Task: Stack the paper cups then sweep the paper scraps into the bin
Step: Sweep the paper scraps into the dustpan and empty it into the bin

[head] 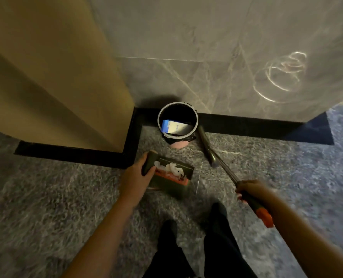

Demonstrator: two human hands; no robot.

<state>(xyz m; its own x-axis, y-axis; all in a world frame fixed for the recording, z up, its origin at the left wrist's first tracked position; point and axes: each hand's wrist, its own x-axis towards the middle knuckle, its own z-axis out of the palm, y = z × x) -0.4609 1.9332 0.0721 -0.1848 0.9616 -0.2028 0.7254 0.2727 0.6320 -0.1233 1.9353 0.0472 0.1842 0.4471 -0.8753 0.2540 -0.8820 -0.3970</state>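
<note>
- Dark trouser legs (196,247) are standing just behind both hands.
- Left hand (138,173) is clenching the dustpan (186,170) handle, with paper scraps (171,167) lying inside, near the bin (159,117).
- Right hand (248,188) is gripping the broom (224,169).
- Keeping the pan level until its lip is reaching over the rim looks wise.

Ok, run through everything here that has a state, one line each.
left hand: grips the dustpan handle.
right hand: grips the broom handle.
dustpan: loaded, in front of the bin.
paper scraps: in the dustpan, not yet in the bin.
broom: head down by the bin's right side.
bin: open, black liner, blue and white box inside.
</note>
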